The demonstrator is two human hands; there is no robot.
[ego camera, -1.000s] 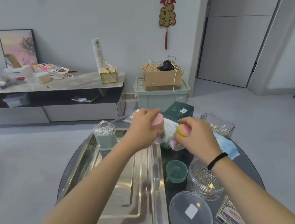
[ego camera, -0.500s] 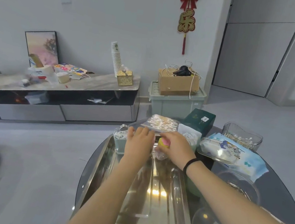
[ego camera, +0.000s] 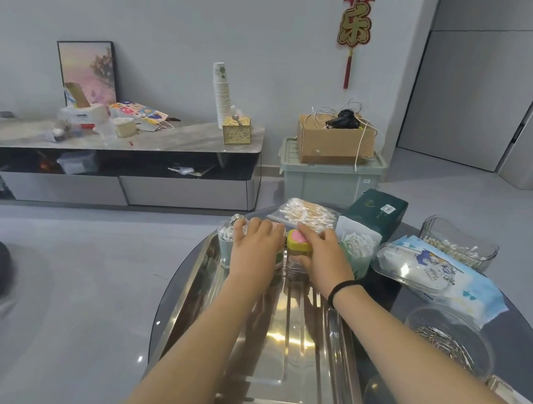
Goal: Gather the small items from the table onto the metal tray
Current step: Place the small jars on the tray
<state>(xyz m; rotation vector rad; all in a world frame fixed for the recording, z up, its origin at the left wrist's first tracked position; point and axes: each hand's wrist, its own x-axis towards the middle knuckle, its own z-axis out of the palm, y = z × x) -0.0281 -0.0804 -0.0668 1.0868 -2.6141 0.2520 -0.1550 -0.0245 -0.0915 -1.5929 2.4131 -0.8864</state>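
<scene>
Nearest, tray (ego camera: 256,382): bare metal, lying on the dark round table (ego camera: 391,294).
Left hand (ego camera: 256,250): palm down at the tray's far end, fingers together over a pink-lidded item, mostly hidden.
Right hand (ego camera: 325,259): fingers curled on a small clear jar (ego camera: 298,259) with a yellow-and-pink lid, standing in the tray.
Far left corner: cotton swab cup (ego camera: 226,240).
Beyond: bag of swabs (ego camera: 305,212).

Grey floor (ego camera: 81,279) (pale), white wall (ego camera: 214,11)
</scene>
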